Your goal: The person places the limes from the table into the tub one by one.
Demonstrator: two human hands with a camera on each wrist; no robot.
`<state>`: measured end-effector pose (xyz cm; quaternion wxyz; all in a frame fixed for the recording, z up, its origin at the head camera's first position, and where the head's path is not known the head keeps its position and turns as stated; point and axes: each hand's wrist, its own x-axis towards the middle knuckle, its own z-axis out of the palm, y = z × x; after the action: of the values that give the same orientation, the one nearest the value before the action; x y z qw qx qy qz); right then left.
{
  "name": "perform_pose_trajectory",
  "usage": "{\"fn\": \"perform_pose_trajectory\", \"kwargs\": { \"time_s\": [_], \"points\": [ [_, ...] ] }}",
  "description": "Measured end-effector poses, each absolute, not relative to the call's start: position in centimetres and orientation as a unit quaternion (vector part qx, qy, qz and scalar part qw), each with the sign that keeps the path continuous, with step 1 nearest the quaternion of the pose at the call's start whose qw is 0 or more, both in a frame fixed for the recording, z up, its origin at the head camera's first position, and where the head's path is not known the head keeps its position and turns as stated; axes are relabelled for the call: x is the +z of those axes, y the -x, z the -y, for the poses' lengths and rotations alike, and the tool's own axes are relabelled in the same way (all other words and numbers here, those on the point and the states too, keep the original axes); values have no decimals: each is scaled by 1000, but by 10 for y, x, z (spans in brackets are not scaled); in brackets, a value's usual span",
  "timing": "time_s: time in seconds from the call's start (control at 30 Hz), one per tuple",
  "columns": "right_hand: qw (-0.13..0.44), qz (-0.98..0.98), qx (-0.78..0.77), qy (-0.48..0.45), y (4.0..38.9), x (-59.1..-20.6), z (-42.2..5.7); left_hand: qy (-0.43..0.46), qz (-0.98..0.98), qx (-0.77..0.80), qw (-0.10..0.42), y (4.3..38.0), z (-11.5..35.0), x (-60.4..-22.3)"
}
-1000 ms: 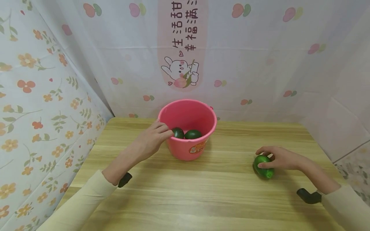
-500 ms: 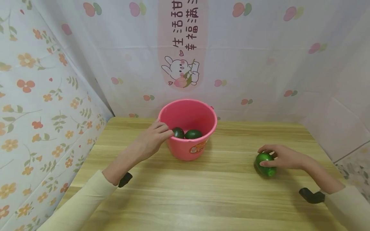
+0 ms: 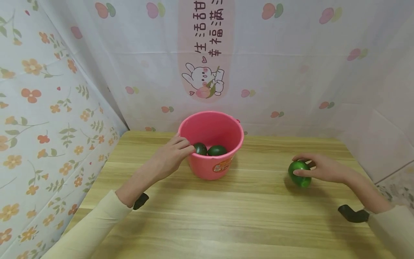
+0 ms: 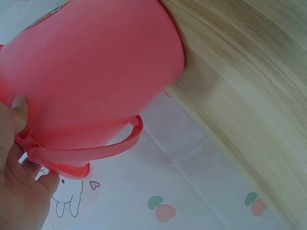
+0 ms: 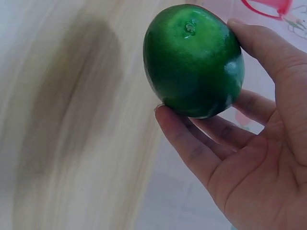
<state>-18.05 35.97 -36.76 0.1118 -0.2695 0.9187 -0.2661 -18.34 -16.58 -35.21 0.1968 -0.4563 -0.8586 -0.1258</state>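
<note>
In the head view a pink bucket (image 3: 207, 167) stands toward the back of the table, a little left of centre. My left hand (image 3: 169, 156) grips its left rim; the left wrist view shows the thumb on the outer wall, beside the bucket's pink handle (image 4: 91, 153). Two dark green avocados (image 3: 217, 150) lie inside the bucket. Over at the right, my right hand (image 3: 328, 169) holds a glossy green avocado (image 5: 192, 72) between thumb and fingertips. This one is raised off the table, its shadow falling apart from it in the right wrist view.
The wood-grain table (image 3: 207, 216) ends at a white printed cloth (image 3: 275, 79) hanging behind the bucket. A floral cloth (image 3: 42, 136) closes off the left side. Dark wrist mounts (image 3: 352, 213) stick out below both forearms.
My right hand has lifted the avocado from the table, moving up and slightly right in the head view. My left hand and the bucket have stayed in place.
</note>
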Motion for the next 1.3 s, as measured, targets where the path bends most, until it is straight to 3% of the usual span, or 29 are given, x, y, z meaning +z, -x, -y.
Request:
{"fn": "perform_pose_trajectory", "kwargs": {
  "time_s": [1.3],
  "points": [
    [76,-928,-273,241,193,-322,-345,460,853,-128,209,183,164,-351]
  ]
}}
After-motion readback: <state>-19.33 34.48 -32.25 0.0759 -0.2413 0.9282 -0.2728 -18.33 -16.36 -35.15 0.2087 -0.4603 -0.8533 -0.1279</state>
